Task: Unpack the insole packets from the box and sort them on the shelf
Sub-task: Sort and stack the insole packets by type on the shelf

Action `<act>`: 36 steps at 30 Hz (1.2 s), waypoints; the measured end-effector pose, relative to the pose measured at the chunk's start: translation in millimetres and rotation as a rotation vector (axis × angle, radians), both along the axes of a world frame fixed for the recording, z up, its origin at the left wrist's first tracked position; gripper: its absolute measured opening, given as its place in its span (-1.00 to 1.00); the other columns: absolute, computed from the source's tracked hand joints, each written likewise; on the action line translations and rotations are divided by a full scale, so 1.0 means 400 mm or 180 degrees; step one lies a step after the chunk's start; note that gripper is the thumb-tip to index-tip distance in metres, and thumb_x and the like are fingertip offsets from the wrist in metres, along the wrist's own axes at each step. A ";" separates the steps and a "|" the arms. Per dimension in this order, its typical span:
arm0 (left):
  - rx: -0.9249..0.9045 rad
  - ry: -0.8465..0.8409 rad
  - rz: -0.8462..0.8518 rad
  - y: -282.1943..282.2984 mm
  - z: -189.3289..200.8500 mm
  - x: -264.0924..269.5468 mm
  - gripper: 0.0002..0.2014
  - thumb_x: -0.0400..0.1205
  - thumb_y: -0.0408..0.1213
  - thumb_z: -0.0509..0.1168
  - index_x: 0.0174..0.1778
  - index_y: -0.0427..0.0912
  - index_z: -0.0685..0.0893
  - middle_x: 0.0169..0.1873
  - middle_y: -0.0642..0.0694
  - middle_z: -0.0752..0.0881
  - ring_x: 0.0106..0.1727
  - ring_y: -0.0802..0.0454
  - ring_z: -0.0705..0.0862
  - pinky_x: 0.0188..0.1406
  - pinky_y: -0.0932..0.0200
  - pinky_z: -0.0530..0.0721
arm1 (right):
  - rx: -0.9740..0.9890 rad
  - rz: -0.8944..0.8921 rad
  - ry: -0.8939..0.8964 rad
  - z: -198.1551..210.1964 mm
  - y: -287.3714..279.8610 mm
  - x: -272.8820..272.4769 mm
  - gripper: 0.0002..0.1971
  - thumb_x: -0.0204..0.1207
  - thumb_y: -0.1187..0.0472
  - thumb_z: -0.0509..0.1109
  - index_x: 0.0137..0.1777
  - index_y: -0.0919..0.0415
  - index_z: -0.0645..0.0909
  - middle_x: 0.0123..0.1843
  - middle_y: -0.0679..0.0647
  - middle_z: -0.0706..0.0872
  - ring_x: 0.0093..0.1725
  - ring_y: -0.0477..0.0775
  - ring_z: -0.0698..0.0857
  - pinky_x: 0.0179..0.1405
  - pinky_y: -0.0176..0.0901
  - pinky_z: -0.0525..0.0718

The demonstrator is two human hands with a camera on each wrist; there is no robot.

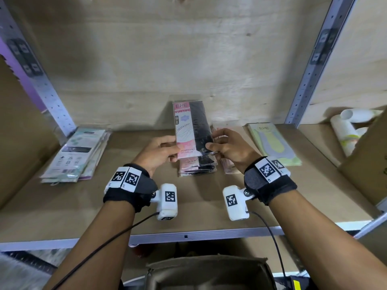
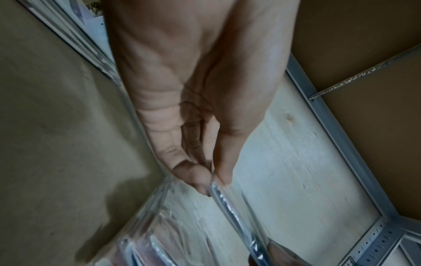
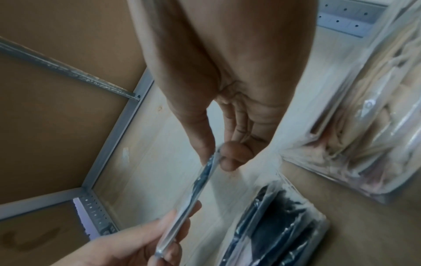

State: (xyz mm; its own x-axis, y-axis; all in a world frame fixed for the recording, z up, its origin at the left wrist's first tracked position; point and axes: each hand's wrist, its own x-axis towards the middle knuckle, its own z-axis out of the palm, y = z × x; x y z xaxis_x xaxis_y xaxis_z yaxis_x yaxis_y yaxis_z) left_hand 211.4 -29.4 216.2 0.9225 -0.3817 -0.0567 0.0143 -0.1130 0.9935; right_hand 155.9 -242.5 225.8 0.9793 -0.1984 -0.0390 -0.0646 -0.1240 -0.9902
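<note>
A pink-and-black insole packet [image 1: 191, 126] is held tilted up above the shelf [image 1: 146, 201]. My left hand [image 1: 160, 150] pinches its left edge and my right hand [image 1: 227, 146] pinches its right edge. The wrist views show that packet edge-on [image 2: 230, 210] [image 3: 200, 183], thumb and fingers pressed on either side. Directly under it lies a stack of like pink-and-black packets [image 1: 198, 165] [image 3: 278, 225]. A pale pink packet stack [image 1: 229, 164] [image 3: 364, 111] lies partly hidden under my right hand.
A stack of mint and white packets [image 1: 77, 153] lies at the shelf's left. A green packet [image 1: 274, 141] lies at the right. Paper cups [image 1: 347, 128] and a cardboard box [image 1: 368, 158] stand far right. An open box [image 1: 209, 271] sits below the shelf's front edge.
</note>
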 end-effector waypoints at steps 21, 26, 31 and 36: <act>0.0904 -0.0049 0.0416 -0.037 -0.066 0.047 -0.60 0.54 -0.37 0.53 0.30 -0.35 0.71 -0.02 -0.23 0.84 -0.28 0.01 0.79 -0.14 0.23 0.79 | -0.2201 -0.0229 0.0305 -0.022 0.003 0.023 -0.55 0.40 0.14 0.63 0.27 0.22 0.69 0.14 0.14 0.75 0.08 0.03 0.70 0.11 -0.24 0.68; 0.0923 -0.0046 0.0409 -0.037 -0.063 0.042 -0.56 0.52 -0.39 0.55 0.32 -0.37 0.70 0.01 -0.26 0.83 -0.13 -0.11 0.84 0.05 0.06 0.81 | -0.2394 -0.0259 0.0321 -0.021 0.010 0.025 -0.55 0.40 0.14 0.63 0.27 0.25 0.70 0.13 0.16 0.77 0.05 0.04 0.71 0.00 -0.29 0.64; 0.0949 -0.0033 0.0405 -0.039 -0.062 0.041 -0.53 0.52 -0.39 0.54 0.35 -0.39 0.67 0.05 -0.27 0.82 -0.09 -0.12 0.85 0.02 0.08 0.81 | -0.2455 -0.0236 0.0304 -0.023 0.012 0.025 -0.62 0.41 0.18 0.61 0.20 0.28 0.73 0.09 0.17 0.79 -0.03 0.01 0.68 -0.07 -0.28 0.62; 0.1016 -0.0045 0.0417 -0.037 -0.061 0.041 -0.51 0.52 -0.34 0.56 0.37 -0.36 0.66 -0.03 -0.22 0.84 -0.14 -0.09 0.85 0.03 0.07 0.82 | -0.2459 -0.0249 0.0278 -0.024 0.011 0.027 -0.62 0.41 0.15 0.61 0.21 0.26 0.73 0.09 0.15 0.79 0.00 0.01 0.70 -0.05 -0.29 0.61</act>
State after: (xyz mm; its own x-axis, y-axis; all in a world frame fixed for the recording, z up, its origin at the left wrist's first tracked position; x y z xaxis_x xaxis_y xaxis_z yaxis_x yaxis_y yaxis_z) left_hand 227.9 -44.0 191.9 0.9641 -0.2249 -0.1411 0.0359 -0.4163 0.9085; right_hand 166.5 -238.2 216.0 0.9612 -0.2689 0.0620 -0.1752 -0.7682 -0.6158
